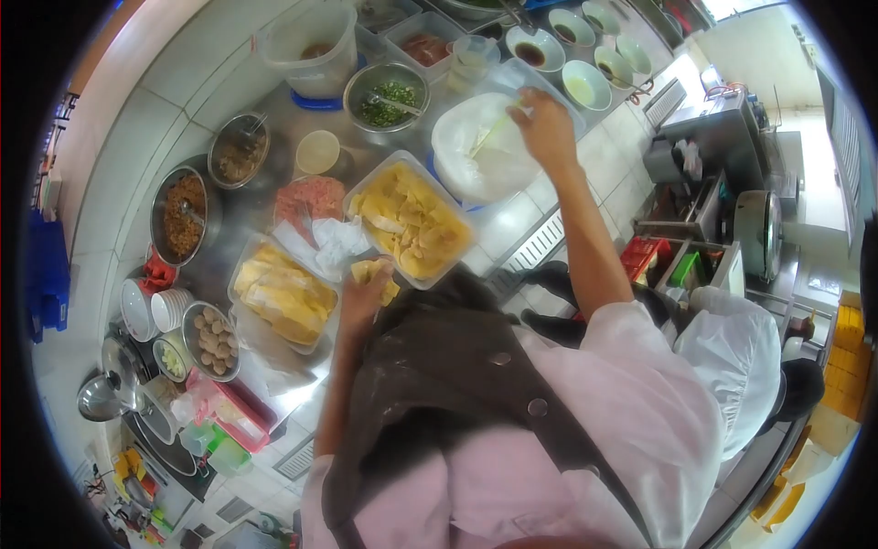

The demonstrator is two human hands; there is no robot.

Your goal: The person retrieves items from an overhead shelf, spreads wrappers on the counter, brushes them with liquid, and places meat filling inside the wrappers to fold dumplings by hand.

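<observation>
My left hand (364, 297) is closed around a folded yellow wonton wrapper (369, 270), between two plastic tubs. One tub holds a stack of flat yellow wrappers (285, 295); the other is filled with folded yellow wontons (402, 220). Over a white round tub (457, 174) on the right, my right hand (546, 128) pinches a thin pale stick (489, 137) that slants down into the white contents. Whether it is a spoon handle or a chopstick I cannot tell. Pink minced meat (311, 199) lies beyond the wrappers, beside crumpled white paper (329, 245).
Steel bowls of chopped green onion (393, 102), brown crumbly filling (185, 218) and round balls (210, 340) surround the work. Several bowls with dark sauce (540, 50) stand at the far right. A person in a white cap (727, 357) is close on my right.
</observation>
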